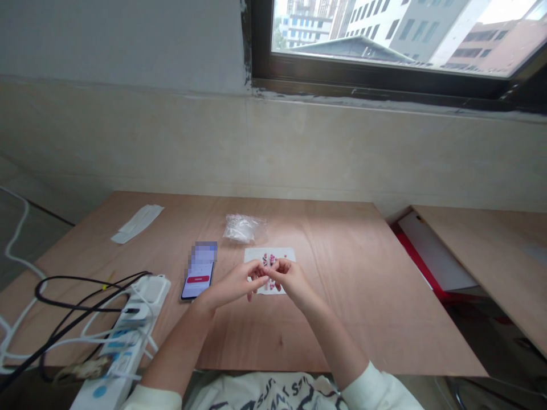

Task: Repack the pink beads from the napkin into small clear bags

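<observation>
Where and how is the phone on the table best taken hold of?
The phone is probably best gripped by its two long edges, toward the far end, from above: it lies flat, screen up, and its width is the narrower span. The left wrist passes close to its near end, leaving less room there.

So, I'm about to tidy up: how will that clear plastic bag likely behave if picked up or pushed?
The plastic bag is probably floppy, given its crumpled folds. It seems light, looking thin and see-through. Its shiny surface may slide easily on the smooth-looking table.
</observation>
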Tool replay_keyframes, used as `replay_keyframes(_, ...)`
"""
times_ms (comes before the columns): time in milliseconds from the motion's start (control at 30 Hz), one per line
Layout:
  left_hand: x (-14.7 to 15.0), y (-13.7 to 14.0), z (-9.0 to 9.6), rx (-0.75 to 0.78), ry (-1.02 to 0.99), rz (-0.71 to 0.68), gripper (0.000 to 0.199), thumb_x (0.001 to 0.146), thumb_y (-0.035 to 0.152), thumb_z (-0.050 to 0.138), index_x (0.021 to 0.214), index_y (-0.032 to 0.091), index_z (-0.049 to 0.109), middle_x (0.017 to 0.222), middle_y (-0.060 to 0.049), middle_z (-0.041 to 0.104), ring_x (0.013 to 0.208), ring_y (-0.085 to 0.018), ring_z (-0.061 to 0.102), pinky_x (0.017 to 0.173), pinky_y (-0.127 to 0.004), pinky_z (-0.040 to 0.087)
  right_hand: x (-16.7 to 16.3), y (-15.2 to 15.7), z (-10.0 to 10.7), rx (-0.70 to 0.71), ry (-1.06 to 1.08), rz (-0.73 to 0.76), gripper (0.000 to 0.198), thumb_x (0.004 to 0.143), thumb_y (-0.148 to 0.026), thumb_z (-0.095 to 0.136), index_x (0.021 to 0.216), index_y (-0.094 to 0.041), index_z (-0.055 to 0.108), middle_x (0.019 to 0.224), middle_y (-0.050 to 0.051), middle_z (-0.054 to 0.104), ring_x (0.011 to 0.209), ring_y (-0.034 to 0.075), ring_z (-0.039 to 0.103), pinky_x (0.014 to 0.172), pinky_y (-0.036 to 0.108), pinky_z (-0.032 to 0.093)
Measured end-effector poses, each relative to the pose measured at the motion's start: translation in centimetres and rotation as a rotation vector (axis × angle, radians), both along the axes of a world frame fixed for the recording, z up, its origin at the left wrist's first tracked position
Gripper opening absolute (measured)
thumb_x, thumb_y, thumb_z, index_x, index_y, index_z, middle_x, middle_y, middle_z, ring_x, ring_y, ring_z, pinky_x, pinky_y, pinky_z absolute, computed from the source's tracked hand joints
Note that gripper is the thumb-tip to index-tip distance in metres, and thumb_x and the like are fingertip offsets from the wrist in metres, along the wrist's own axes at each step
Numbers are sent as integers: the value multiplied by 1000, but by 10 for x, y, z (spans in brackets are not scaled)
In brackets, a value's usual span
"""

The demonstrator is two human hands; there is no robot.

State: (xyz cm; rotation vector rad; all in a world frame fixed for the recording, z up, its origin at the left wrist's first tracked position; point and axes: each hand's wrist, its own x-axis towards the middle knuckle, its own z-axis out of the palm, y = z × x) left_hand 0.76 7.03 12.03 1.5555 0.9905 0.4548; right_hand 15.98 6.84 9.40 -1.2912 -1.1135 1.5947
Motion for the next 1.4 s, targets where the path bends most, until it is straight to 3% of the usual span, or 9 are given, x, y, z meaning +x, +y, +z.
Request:
replay_keyframes(333, -2, -13, -6, -64, -95, -27, 24, 78, 35, 45, 82, 13, 53, 73, -3, 58, 55, -9, 53, 51, -23, 48, 5, -12, -3, -51, 166, 134, 30, 60, -42, 63, 59, -15, 50, 49, -3, 53, 37, 6, 42, 35, 20, 38)
replay_keyframes(700, 0, -13, -1, -147, -118, 35, 26, 75, 36, 48, 66, 12, 51, 54, 1, 53, 47, -10, 53, 48, -24, 47, 9, -11, 6, -14, 76, 197, 20, 62, -30, 57, 53, -14, 50, 47, -3, 49, 36, 5, 39, 33, 18, 35)
replay_keyframes(900, 3, -11, -6, 26, 65, 102, 19, 72, 29, 46, 61, 14, 49, 48, 4, 48, 39, -7, 46, 38, -18, 35, -1, -12, 7, 25, -140, 100, 13, 59, -21, 47, 48, -16, 43, 43, -5, 43, 32, 5, 36, 28, 17, 28)
replay_keyframes(1067, -5, 0, -12, 336, 249, 239, 14, 67, 21, 44, 55, 16, 41, 50, 5, 42, 47, -8, 41, 44, -19, 28, 1, -14, 10, 33, -238, 13, 13, 58, -19, 45, 47, -18, 38, 41, -7, 36, 35, 5, 34, 30, 16, 27)
replay_keyframes(1133, -8, 3, -9, 381, 307, 202, 14, 68, 21, 43, 55, 17, 40, 52, 4, 42, 50, -9, 41, 46, -20, 28, 2, -14, 10, 71, -296, 11, 14, 59, -19, 45, 48, -18, 37, 42, -6, 35, 38, 5, 34, 33, 17, 26)
replay_keyframes(1300, -7, -2, 2, 308, 338, 59, 9, 70, 26, 43, 68, 17, 47, 57, 3, 46, 52, -11, 43, 49, -21, 30, -5, -16, 15, 233, -448, 58, 14, 60, -17, 43, 48, -18, 35, 46, -4, 38, 47, 7, 34, 43, 19, 25)
replay_keyframes(1400, -4, -4, 1, 197, 281, -5, 29, 68, 24, 47, 96, 17, 47, 55, 5, 46, 49, -12, 44, 46, -21, 29, -10, -22, 21, 234, -437, 137, 13, 61, -16, 41, 50, -18, 36, 47, -5, 37, 47, 7, 33, 43, 20, 23)
